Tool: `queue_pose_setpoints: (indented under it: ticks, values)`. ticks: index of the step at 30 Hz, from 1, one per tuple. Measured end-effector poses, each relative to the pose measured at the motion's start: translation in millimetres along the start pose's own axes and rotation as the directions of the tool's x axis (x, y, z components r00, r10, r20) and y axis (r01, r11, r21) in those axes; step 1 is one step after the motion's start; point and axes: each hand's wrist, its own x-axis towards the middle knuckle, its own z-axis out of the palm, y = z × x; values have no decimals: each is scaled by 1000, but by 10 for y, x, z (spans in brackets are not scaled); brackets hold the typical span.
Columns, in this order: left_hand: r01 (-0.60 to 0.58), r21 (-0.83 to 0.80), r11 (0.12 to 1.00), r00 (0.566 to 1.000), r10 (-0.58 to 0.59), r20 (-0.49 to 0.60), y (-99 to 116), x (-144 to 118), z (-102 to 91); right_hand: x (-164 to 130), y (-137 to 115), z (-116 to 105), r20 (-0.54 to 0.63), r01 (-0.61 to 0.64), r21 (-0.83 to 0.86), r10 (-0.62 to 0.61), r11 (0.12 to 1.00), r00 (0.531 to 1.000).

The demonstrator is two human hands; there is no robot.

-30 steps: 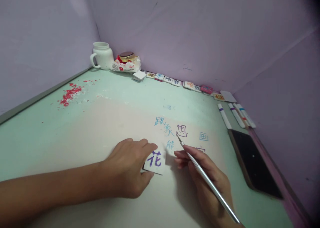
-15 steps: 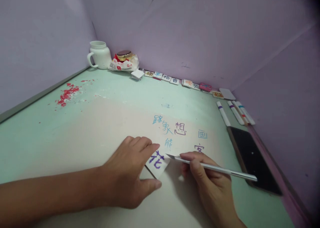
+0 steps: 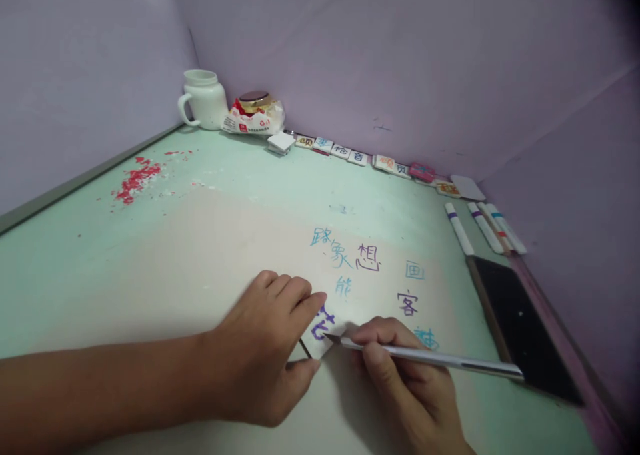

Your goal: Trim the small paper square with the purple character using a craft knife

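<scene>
Since the small white square (image 3: pixel 321 347) offers little to hold, the left hand (image 3: pixel 267 355) keeps its fingers (image 3: pixel 315 303) part-spread over it, index toward the far edge & thumb by the near corner, gap just big enough for the piece; prob. so it can't slide or twist on the counter (image 3: pixel 280 192). It sits right in front of the person, cornerwise betw. the two hands, w/ a purple character (image 3: pixel 327 320) partly showing & the rest under the left hand.

Right hand (image 3: pixel 410 382) has its fingers closed round a slim silver craft knife (image 3: pixel 445 359), pen-style & close to the blade (image 3: pixel 333 339), likely b/c a low grip steers the tip better. Blade points left at the purple strokes; can't tell if it's touching. Handle lies nearly level, its end overlapping a dark slab (image 3: pixel 525 328) (phone or sim.) in this view.

Other stuff sits round the edges, presumably out of the hands' way: white markers (image 3: pixel 459 228) just past the slab; a row of char. tiles (image 3: pixel 341 150) along the back wall (image 3: pixel 320 55), prob. face up for reading; white mug (image 3: pixel 209 102) in the far L corner next to a lidded jar (image 3: pixel 255 98) in a crumpled wrapper (image 3: pixel 253 123). Red crumbs (image 3: pixel 140 178) lie well apart from both hands, & blue/purple handwriting (image 3: pixel 369 258) marks the counter just beyond the square
</scene>
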Motion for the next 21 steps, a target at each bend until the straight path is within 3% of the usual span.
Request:
queue_pose_setpoints:
  ticks: [3, 16, 21]
  values:
    - [4, -6, 1000, 1000, -4, 6, 3, 3, 10, 7, 9, 21, 11, 39, -24, -39, 999, 999]
    - [26, -7, 1000, 999, -26, 34, 22, 17, -11, 0, -58, 97, -30, -64, 4, 64, 998, 998]
    - [28, -9, 1000, 998, -27, 52, 22, 31, -16, 16, -38, 75, 8, -27, 2, 27, 1000, 1000]
